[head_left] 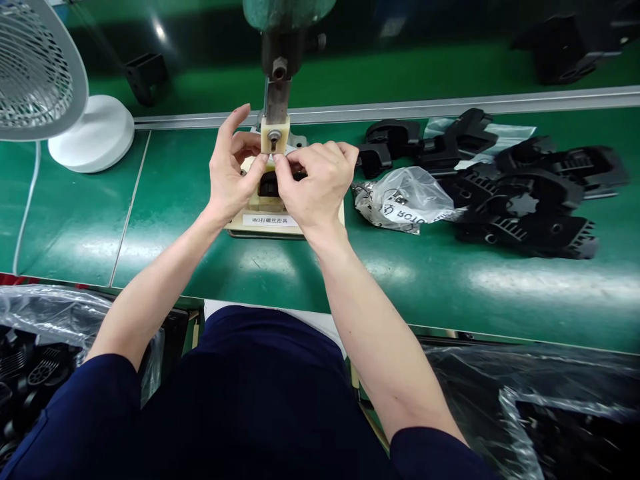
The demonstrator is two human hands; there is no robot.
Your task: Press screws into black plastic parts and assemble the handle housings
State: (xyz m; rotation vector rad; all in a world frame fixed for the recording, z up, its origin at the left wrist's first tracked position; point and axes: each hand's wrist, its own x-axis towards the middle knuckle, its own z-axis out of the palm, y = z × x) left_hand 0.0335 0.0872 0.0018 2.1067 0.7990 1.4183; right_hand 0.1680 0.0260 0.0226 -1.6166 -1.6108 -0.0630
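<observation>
My left hand [233,163] and my right hand [316,179] meet at the press head [275,137], a cream block with a bolt in it. Both thumb tips come close together just under this block. The left index finger points up while the other fingers curl behind the thumb. On the right, thumb and fingers are pinched together; whatever either hand grips is too small or hidden. Below the thumbs, a black plastic part [270,185] sits in the cream fixture [269,205], partly covered by my right hand. A white label [270,221] runs along the fixture's front.
Right of the fixture lie a clear plastic bag [407,197] of small metal pieces and a pile of black plastic parts [525,200]. A white fan [93,137] stands at the left on the green bench [400,280]. Plastic-lined bins [55,313] flank me below the bench edge.
</observation>
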